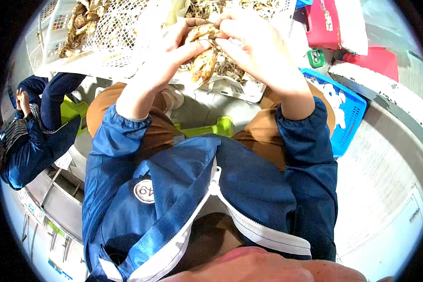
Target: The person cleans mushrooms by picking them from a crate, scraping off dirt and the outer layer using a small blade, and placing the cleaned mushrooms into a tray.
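Between my two hands is a knobbly, yellow-brown clump (203,66), perhaps a dried mushroom or root; its exact kind I cannot tell. My left hand (176,47) pinches it from the left with thumb and fingers. On the other side, my right hand (253,44) has thumb and fingertips pressed together at its upper right edge. Whether a small piece sits in those fingertips is hidden. Beneath the hands lies a white tray (246,92) holding many shrivelled brown and pale pieces. A white mesh basket (120,35) with similar brown clumps (80,21) stands to the left.
A blue basket (357,110) with white pieces is at my right, near a small green container (316,58) and red containers (322,23). A green stool (216,128) shows between my knees. At the left sits another person (40,136) in dark blue, hands together.
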Action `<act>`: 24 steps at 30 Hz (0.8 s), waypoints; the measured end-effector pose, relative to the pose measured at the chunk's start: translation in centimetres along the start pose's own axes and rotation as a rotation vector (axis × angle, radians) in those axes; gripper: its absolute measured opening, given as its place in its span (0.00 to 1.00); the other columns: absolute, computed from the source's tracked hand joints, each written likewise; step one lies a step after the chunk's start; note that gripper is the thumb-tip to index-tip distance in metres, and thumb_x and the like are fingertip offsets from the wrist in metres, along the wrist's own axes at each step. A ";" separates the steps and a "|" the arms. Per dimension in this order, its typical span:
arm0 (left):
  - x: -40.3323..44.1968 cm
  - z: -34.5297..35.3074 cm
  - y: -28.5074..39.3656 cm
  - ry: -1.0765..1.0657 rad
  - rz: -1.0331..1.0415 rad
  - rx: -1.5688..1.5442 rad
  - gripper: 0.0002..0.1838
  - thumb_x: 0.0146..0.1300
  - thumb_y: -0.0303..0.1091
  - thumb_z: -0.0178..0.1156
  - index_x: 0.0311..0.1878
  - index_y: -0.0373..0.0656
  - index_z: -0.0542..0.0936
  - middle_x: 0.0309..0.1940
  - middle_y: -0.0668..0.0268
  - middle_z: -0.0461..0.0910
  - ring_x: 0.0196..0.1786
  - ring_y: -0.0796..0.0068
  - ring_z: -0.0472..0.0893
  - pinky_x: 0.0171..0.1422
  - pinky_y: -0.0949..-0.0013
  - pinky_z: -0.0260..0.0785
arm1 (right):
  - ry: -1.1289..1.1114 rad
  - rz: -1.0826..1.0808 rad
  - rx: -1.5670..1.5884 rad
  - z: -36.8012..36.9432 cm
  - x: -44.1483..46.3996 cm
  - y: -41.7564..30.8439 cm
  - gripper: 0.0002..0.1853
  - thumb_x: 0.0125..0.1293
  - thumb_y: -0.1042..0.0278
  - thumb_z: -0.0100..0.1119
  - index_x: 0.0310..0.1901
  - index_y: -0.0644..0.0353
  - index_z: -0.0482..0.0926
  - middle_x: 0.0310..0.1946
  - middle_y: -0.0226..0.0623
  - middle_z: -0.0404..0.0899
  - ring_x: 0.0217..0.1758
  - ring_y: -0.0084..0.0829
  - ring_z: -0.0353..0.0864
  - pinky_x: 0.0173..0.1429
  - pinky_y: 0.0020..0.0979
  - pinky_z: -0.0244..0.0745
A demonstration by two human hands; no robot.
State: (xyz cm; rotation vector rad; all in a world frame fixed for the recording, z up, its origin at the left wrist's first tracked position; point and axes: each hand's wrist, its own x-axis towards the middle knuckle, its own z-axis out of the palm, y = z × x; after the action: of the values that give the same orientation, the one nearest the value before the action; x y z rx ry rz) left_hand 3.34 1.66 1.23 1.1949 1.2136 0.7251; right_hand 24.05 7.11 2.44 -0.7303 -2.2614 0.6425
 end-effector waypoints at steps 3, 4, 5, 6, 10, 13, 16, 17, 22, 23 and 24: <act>-0.5 0.4 0.7 -0.005 0.006 -0.038 0.27 0.70 0.37 0.58 0.68 0.34 0.66 0.64 0.55 0.72 0.68 0.69 0.70 0.73 0.69 0.58 | -0.036 0.000 -0.083 0.1 -0.1 -0.3 0.04 0.59 0.71 0.59 0.35 0.60 0.79 0.32 0.41 0.77 0.39 0.45 0.80 0.45 0.43 0.77; -0.5 0.3 0.9 -0.008 -0.006 -0.019 0.27 0.71 0.37 0.58 0.68 0.35 0.66 0.65 0.54 0.72 0.68 0.69 0.69 0.73 0.69 0.58 | -0.039 0.000 -0.104 0.3 -0.1 -0.3 0.04 0.59 0.71 0.59 0.35 0.59 0.79 0.32 0.41 0.77 0.39 0.45 0.81 0.45 0.43 0.77; -0.5 0.2 0.7 0.006 0.056 0.062 0.27 0.71 0.38 0.58 0.68 0.36 0.67 0.66 0.55 0.71 0.70 0.69 0.68 0.74 0.70 0.56 | -0.026 0.022 -0.153 0.9 -0.5 -0.1 0.05 0.59 0.69 0.59 0.35 0.58 0.79 0.31 0.41 0.78 0.38 0.45 0.81 0.44 0.43 0.78; -0.5 0.1 0.3 0.015 0.056 0.063 0.27 0.71 0.38 0.58 0.68 0.36 0.68 0.66 0.55 0.71 0.70 0.69 0.68 0.74 0.70 0.56 | -0.030 0.027 -0.161 1.1 -0.6 -0.1 0.05 0.59 0.68 0.59 0.35 0.58 0.79 0.30 0.41 0.78 0.38 0.45 0.82 0.43 0.43 0.78; -0.5 -0.2 -0.1 0.044 0.048 0.091 0.25 0.70 0.38 0.59 0.66 0.37 0.70 0.64 0.57 0.73 0.68 0.71 0.69 0.73 0.71 0.58 | -0.097 0.057 -0.179 1.1 -0.6 -0.4 0.06 0.63 0.68 0.59 0.37 0.60 0.78 0.29 0.42 0.76 0.35 0.45 0.80 0.42 0.42 0.76; -0.8 -0.4 0.5 0.065 0.014 0.148 0.23 0.70 0.38 0.59 0.64 0.37 0.72 0.61 0.59 0.76 0.66 0.73 0.71 0.71 0.72 0.60 | -0.126 0.081 -0.174 1.0 -0.6 -0.6 0.06 0.64 0.68 0.59 0.38 0.60 0.77 0.28 0.43 0.75 0.35 0.46 0.79 0.41 0.42 0.75; -0.7 -0.9 -0.1 0.082 0.057 0.295 0.22 0.69 0.37 0.59 0.63 0.37 0.74 0.59 0.60 0.77 0.62 0.75 0.74 0.67 0.73 0.63 | -0.121 0.090 -0.147 1.0 -0.4 -0.6 0.05 0.63 0.67 0.57 0.35 0.58 0.78 0.26 0.44 0.76 0.34 0.47 0.81 0.39 0.45 0.76; -0.6 -1.1 -0.4 0.087 0.084 0.357 0.22 0.69 0.37 0.59 0.62 0.37 0.74 0.58 0.60 0.78 0.61 0.75 0.75 0.66 0.73 0.64 | -0.119 0.093 -0.133 0.9 -0.3 -0.5 0.05 0.62 0.67 0.57 0.34 0.58 0.78 0.25 0.44 0.77 0.34 0.48 0.82 0.39 0.46 0.77; -0.6 -1.5 0.9 -0.019 0.010 0.321 0.23 0.63 0.30 0.56 0.62 0.36 0.74 0.56 0.61 0.78 0.60 0.75 0.74 0.65 0.74 0.64 | -0.106 0.365 0.257 -0.1 -0.3 -0.6 0.09 0.60 0.64 0.59 0.32 0.61 0.78 0.25 0.45 0.78 0.28 0.43 0.79 0.35 0.42 0.74; -0.5 -2.0 0.0 -0.030 0.061 0.318 0.24 0.62 0.29 0.55 0.62 0.36 0.74 0.56 0.61 0.77 0.60 0.75 0.74 0.65 0.74 0.64 | -0.132 0.443 0.300 -0.4 -0.2 -0.1 0.09 0.59 0.64 0.59 0.31 0.62 0.78 0.24 0.45 0.78 0.28 0.43 0.79 0.35 0.41 0.73; -0.4 -2.0 0.0 -0.040 0.112 0.315 0.24 0.61 0.29 0.55 0.62 0.36 0.74 0.56 0.61 0.77 0.61 0.75 0.73 0.66 0.74 0.64 | -0.158 0.521 0.343 -0.7 -0.1 0.5 0.09 0.58 0.64 0.60 0.30 0.62 0.78 0.24 0.45 0.78 0.27 0.42 0.79 0.35 0.40 0.73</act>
State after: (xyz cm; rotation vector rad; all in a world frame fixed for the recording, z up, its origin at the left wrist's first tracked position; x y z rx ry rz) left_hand 1.36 1.90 1.54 1.5396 1.2662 0.6023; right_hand 24.76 7.50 2.54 -1.1309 -2.0171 1.3355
